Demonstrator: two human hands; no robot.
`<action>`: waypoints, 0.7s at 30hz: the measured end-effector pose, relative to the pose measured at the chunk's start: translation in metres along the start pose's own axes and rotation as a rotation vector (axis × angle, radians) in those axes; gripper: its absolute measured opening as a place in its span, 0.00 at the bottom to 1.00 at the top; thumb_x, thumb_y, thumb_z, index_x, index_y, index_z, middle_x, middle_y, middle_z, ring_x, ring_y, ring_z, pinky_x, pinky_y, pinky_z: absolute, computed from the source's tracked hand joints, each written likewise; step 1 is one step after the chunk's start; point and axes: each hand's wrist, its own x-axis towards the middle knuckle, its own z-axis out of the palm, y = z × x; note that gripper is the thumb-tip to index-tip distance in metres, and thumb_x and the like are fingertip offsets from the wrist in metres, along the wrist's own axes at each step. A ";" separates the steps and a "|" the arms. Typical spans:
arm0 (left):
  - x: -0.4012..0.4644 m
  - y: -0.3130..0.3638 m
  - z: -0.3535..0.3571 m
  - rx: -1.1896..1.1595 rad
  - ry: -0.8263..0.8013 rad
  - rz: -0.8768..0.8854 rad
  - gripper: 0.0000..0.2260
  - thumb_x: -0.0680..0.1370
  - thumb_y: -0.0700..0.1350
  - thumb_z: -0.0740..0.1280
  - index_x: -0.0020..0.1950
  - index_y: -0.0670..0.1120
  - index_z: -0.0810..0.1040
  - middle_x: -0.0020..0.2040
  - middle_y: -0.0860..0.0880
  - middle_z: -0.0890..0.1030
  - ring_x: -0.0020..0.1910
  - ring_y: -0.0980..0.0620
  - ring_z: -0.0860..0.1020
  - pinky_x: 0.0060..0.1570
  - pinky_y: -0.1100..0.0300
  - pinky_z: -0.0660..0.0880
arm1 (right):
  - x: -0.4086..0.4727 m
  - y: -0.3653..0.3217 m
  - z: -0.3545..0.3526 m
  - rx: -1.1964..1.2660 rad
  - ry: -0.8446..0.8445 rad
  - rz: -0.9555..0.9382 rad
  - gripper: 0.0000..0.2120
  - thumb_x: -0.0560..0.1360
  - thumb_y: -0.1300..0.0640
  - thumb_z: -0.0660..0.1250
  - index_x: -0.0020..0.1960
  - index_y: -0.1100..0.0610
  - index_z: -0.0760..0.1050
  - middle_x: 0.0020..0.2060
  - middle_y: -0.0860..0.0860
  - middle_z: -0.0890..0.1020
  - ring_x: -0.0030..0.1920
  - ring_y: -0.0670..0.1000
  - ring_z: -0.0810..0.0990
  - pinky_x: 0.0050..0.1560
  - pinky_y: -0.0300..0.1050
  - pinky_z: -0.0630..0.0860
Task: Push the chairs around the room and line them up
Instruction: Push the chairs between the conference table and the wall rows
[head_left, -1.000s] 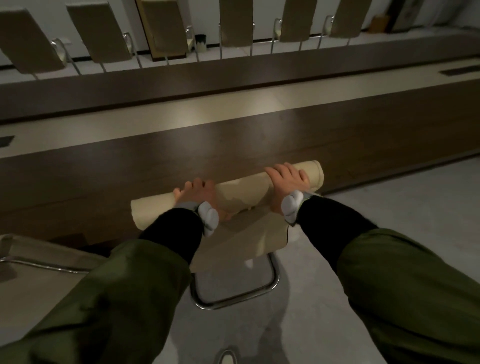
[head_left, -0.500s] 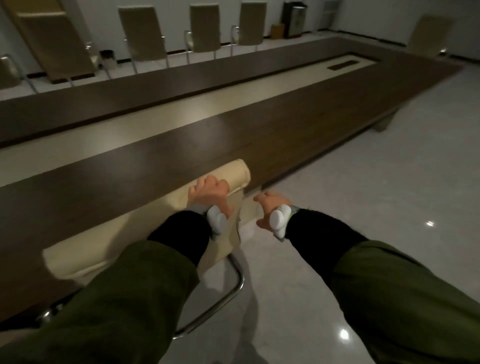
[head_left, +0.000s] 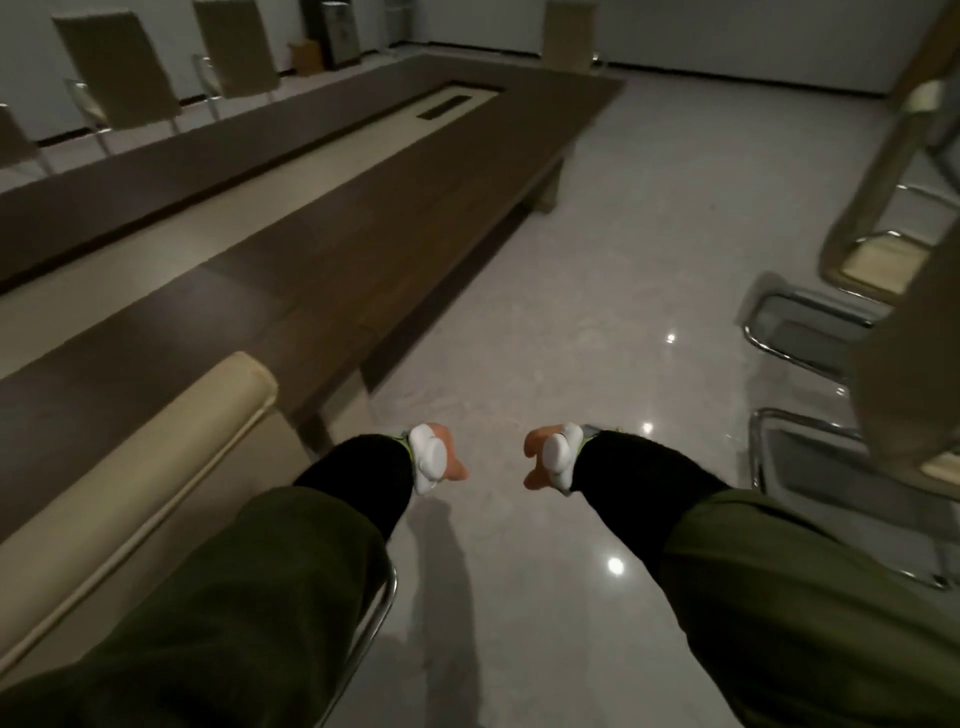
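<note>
Left hand (head_left: 451, 464), right hand (head_left: 538, 460) held forward, apart, grasping nothing.

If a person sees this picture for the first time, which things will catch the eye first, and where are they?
First, the two bare hands, left hand and right hand, low in the middle above the glossy floor, holding nothing. Then the long dark table running away on the left, with a cream chair against its near end.

Cream chairs, chrome frames, scattered round the room.
Nearest chair (head_left: 156, 457) pushed in at the tabletop's near edge, upright, padded back on show. Two more chairs (head_left: 883, 291) standing off to the right, well apart from it. Further chairs (head_left: 119, 67) lined along the far side.
</note>
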 end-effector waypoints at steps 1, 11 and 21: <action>0.001 0.007 0.000 -0.032 0.023 -0.003 0.20 0.82 0.50 0.66 0.33 0.42 0.69 0.38 0.43 0.72 0.41 0.50 0.74 0.21 0.72 0.62 | -0.004 0.010 0.002 0.009 0.000 0.020 0.25 0.75 0.51 0.72 0.69 0.59 0.72 0.66 0.59 0.75 0.67 0.57 0.74 0.64 0.48 0.70; 0.026 0.155 0.003 0.132 -0.182 0.089 0.18 0.81 0.44 0.67 0.34 0.37 0.78 0.44 0.36 0.84 0.55 0.45 0.81 0.29 0.67 0.66 | -0.048 0.151 0.013 0.128 0.011 0.129 0.25 0.75 0.51 0.73 0.68 0.60 0.74 0.65 0.59 0.76 0.65 0.58 0.75 0.63 0.48 0.71; 0.061 0.310 0.020 0.243 -0.099 0.172 0.17 0.80 0.47 0.69 0.58 0.33 0.80 0.54 0.38 0.83 0.49 0.53 0.83 0.41 0.61 0.74 | -0.102 0.292 0.014 0.223 0.081 0.229 0.24 0.76 0.51 0.72 0.68 0.61 0.73 0.65 0.60 0.76 0.66 0.58 0.75 0.64 0.49 0.70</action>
